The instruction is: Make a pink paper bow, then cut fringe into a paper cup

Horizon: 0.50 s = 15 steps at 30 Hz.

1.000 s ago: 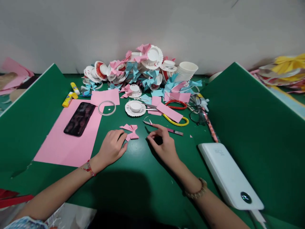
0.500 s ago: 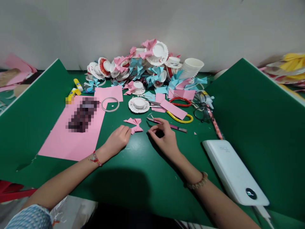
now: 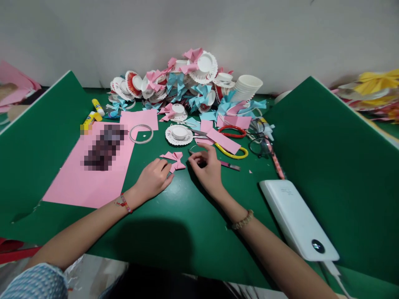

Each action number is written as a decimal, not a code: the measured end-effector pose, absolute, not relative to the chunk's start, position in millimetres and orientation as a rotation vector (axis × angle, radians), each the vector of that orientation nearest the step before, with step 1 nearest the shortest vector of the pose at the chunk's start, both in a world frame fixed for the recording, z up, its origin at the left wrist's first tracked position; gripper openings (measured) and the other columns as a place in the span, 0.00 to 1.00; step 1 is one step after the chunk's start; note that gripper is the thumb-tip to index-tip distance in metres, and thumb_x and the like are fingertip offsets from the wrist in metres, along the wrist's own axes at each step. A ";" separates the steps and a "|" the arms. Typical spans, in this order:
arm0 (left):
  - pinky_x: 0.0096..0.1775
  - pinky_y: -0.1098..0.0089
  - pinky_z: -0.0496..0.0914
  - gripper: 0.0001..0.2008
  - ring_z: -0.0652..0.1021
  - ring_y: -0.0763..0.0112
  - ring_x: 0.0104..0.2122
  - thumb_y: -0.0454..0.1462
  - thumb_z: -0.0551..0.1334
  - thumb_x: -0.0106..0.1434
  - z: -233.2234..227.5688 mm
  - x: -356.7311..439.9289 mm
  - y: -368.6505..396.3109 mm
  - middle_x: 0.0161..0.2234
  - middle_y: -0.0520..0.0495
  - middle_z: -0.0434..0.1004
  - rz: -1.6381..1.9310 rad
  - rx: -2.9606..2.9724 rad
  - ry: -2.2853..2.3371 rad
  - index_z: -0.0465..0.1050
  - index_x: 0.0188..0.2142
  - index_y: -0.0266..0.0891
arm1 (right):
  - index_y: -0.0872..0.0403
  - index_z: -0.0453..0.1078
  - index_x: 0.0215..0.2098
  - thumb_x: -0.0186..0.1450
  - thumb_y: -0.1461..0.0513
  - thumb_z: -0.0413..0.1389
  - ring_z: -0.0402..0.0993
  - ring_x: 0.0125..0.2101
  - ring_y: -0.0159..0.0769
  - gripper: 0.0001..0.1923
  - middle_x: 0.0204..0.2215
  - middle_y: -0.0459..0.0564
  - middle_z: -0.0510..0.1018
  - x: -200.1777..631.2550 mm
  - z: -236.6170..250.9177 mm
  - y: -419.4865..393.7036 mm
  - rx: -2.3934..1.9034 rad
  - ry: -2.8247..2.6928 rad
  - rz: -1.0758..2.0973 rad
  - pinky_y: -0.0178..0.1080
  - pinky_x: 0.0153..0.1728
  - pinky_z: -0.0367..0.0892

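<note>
A pink paper bow (image 3: 177,161) lies on the green tabletop between my two hands. My left hand (image 3: 153,178) rests at the bow's left edge, its fingers bent against or just over the paper, the thumb apart from them. Right of the bow, my right hand (image 3: 207,168) has thumb and fingertips pinched together, the forefinger raised above; what is between them, if anything, is too small to make out. A slim purple tool with a metal end (image 3: 230,165) passes behind this hand, partly hidden. Beyond the bow sits a white fringed paper hat shape (image 3: 179,133).
Scissors with red and yellow handles (image 3: 232,151) lie under pink paper strips. At the left are a tape roll (image 3: 141,141), a pink sheet (image 3: 75,182) and glue sticks (image 3: 97,108). Finished paper hats (image 3: 204,66) and cups (image 3: 248,86) stand behind; a white power bank (image 3: 296,216) is at right.
My left thumb has come away from its fingers near the bow. My right hand has moved slightly left, its fingertips closer together. The whole view has shifted slightly.
</note>
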<state>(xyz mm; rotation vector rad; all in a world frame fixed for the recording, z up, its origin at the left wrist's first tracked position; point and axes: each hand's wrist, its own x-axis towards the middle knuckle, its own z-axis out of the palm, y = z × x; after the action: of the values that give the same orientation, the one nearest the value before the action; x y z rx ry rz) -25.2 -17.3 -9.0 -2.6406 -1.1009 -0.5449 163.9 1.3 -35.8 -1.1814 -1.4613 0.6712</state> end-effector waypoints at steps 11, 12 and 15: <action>0.33 0.70 0.70 0.10 0.75 0.70 0.30 0.31 0.55 0.65 -14.9 -25.7 -6.0 0.29 0.44 0.76 -0.851 -2.608 -1.116 0.73 0.31 0.32 | 0.51 0.57 0.48 0.58 0.66 0.55 0.69 0.25 0.31 0.20 0.26 0.42 0.73 158.0 -33.6 9.4 -1.133 -1.398 0.751 0.36 0.28 0.65; 0.35 0.70 0.71 0.10 0.76 0.71 0.32 0.32 0.55 0.65 -13.2 -26.1 -6.4 0.30 0.44 0.77 -1.015 -2.634 -1.215 0.74 0.32 0.33 | 0.50 0.57 0.48 0.58 0.66 0.55 0.69 0.26 0.31 0.20 0.27 0.42 0.73 158.7 -33.8 8.5 -1.125 -1.392 0.748 0.37 0.29 0.66; 0.33 0.72 0.70 0.09 0.76 0.74 0.29 0.34 0.57 0.64 -7.5 -26.5 -8.2 0.28 0.47 0.77 -1.598 -2.650 -1.686 0.75 0.32 0.35 | 0.49 0.55 0.49 0.57 0.66 0.55 0.72 0.31 0.34 0.23 0.34 0.47 0.75 161.0 -35.7 5.6 -1.105 -1.375 0.750 0.39 0.34 0.68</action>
<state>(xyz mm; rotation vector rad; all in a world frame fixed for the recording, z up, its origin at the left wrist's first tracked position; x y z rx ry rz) -26.5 -8.2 -7.5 -2.6498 -1.6862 -1.5979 161.0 5.6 -35.7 -1.1053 -1.3747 0.7503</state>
